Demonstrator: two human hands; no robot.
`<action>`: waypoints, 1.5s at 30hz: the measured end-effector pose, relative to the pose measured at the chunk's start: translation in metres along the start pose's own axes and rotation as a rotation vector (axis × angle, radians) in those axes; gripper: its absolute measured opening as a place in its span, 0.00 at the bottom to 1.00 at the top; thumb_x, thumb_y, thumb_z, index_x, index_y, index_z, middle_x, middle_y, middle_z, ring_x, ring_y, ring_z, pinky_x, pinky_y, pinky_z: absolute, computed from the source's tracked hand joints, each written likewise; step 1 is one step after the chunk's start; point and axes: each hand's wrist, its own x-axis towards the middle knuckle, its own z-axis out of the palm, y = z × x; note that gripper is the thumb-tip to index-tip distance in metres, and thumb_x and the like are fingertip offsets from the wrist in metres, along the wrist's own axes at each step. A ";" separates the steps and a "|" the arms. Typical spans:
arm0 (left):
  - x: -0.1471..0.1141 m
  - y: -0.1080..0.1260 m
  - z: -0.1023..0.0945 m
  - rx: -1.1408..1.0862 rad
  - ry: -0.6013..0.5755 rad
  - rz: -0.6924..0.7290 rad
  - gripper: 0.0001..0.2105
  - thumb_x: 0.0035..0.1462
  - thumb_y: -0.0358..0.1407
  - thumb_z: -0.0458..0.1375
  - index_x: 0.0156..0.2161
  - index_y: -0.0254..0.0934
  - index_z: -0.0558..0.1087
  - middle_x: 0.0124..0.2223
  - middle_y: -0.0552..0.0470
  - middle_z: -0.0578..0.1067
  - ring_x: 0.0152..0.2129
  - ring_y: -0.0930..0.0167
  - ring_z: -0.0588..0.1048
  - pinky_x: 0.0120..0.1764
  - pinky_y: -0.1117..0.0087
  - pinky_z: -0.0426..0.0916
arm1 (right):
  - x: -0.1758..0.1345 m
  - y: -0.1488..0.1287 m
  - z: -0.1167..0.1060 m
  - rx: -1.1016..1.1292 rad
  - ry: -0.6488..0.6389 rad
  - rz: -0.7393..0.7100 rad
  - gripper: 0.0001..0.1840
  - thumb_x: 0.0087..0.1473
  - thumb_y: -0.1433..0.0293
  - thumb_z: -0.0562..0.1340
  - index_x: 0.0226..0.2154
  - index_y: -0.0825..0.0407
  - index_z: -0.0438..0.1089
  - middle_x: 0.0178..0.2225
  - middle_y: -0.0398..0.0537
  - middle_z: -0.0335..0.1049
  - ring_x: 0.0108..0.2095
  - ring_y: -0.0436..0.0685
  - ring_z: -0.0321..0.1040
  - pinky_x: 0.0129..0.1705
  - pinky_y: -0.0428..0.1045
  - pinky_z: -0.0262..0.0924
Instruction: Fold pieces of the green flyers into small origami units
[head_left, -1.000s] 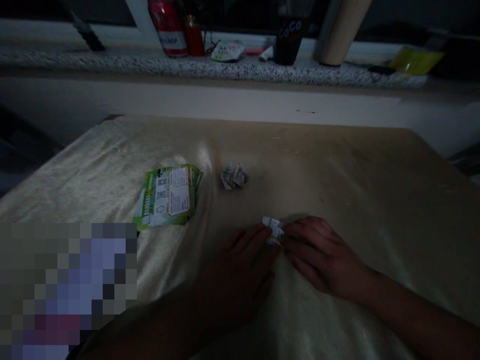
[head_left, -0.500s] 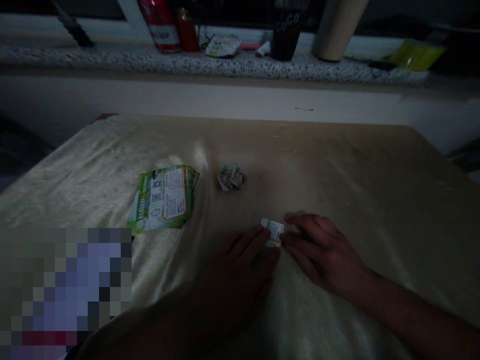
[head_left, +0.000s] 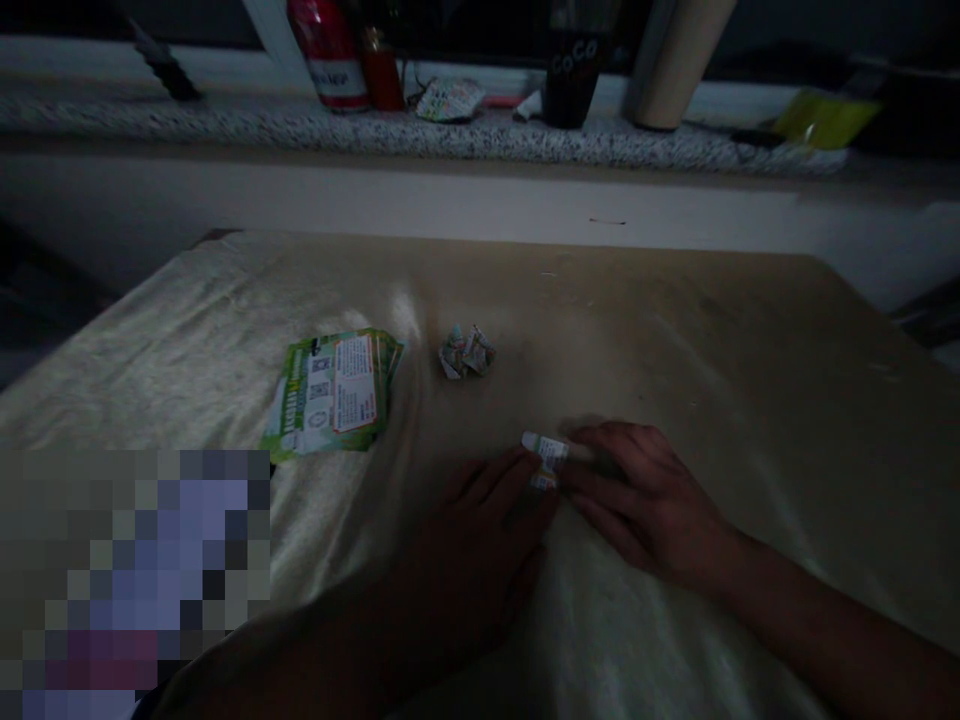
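A small folded piece of printed paper (head_left: 553, 452), white with coloured bands, lies flat on the cloth-covered table (head_left: 660, 340). From the left, my left hand (head_left: 487, 535) holds it down, with fingertips over its left and lower parts. My right hand (head_left: 649, 495) is at its right edge, fingers bent and tips pressed against the paper. Dim light hides where the thumbs meet it. Beyond my hands sit crumpled, folded printed papers (head_left: 466, 352). To the left is a small stack of green printed packets or sheets (head_left: 330, 395).
Along the back, a speckled stone sill (head_left: 480, 140) carries a red bottle (head_left: 330, 55), a smaller red container (head_left: 384, 75), a crumpled printed wrapper (head_left: 450, 100), a dark cup marked CoCo (head_left: 571, 70), a tan cylinder (head_left: 684, 60) and a yellow packet (head_left: 825, 118). The lower left is pixelated.
My hands stay on the folded paper, with only slight finger movement; a little less of its lower part shows. The camera view has shifted slightly.
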 end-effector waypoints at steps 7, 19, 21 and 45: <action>0.002 0.001 -0.007 -0.005 -0.023 -0.003 0.19 0.66 0.34 0.53 0.60 0.38 0.67 0.64 0.38 0.65 0.63 0.56 0.63 0.59 0.48 0.64 | 0.005 -0.004 -0.001 -0.053 -0.066 0.136 0.13 0.64 0.64 0.60 0.47 0.45 0.78 0.54 0.53 0.71 0.54 0.68 0.65 0.52 0.64 0.62; 0.013 -0.014 0.008 -0.198 0.171 -0.076 0.18 0.66 0.28 0.53 0.59 0.40 0.64 0.56 0.46 0.72 0.53 0.66 0.70 0.56 0.60 0.68 | 0.012 0.000 -0.002 0.124 -0.099 -0.015 0.20 0.60 0.61 0.64 0.54 0.50 0.72 0.54 0.54 0.71 0.55 0.65 0.65 0.58 0.62 0.59; 0.014 -0.016 0.009 -0.257 0.170 -0.107 0.17 0.66 0.29 0.54 0.58 0.41 0.65 0.55 0.47 0.73 0.51 0.67 0.71 0.55 0.61 0.69 | 0.014 -0.002 -0.002 0.132 -0.103 -0.049 0.17 0.62 0.62 0.63 0.51 0.49 0.73 0.51 0.52 0.73 0.53 0.63 0.67 0.58 0.61 0.60; 0.021 -0.007 -0.005 -0.664 0.082 -0.468 0.07 0.59 0.38 0.62 0.41 0.40 0.79 0.34 0.54 0.80 0.31 0.68 0.76 0.37 0.65 0.70 | 0.015 -0.013 -0.002 0.446 -0.004 0.166 0.03 0.60 0.72 0.63 0.32 0.52 0.71 0.29 0.44 0.69 0.34 0.55 0.65 0.39 0.54 0.58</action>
